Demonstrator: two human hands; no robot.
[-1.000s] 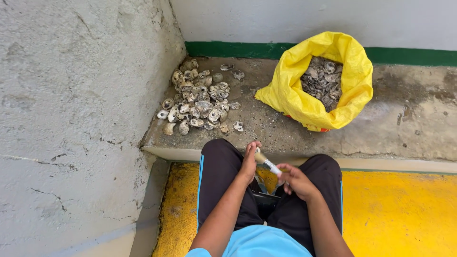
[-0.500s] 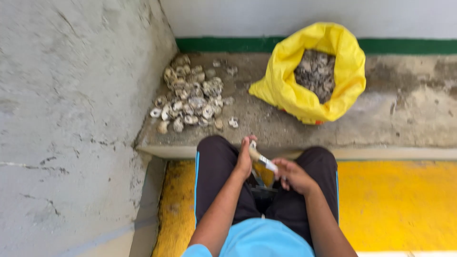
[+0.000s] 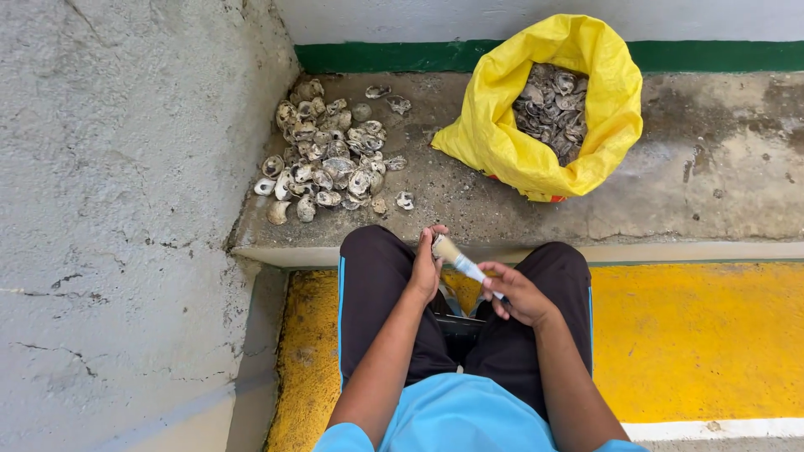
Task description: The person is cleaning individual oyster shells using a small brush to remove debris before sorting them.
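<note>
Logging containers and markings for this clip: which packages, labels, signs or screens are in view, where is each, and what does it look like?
Yellow plastic sack: on the concrete ledge against the far wall, right of the loose shell pile; mouth open, crumpled, full of greyish shells, a bit of red showing under its lower edge.
Labels, signs, screens: none in view.

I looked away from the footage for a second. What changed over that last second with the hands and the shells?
Very little. The right hand keeps its hold on the brush, bristles at the left hand, which stays cupped over the lap; whether it holds a shell is hidden. Nothing was picked up or let go. The shell pile and the yellow bag lie as before; only the camera view shifted slightly.
</note>
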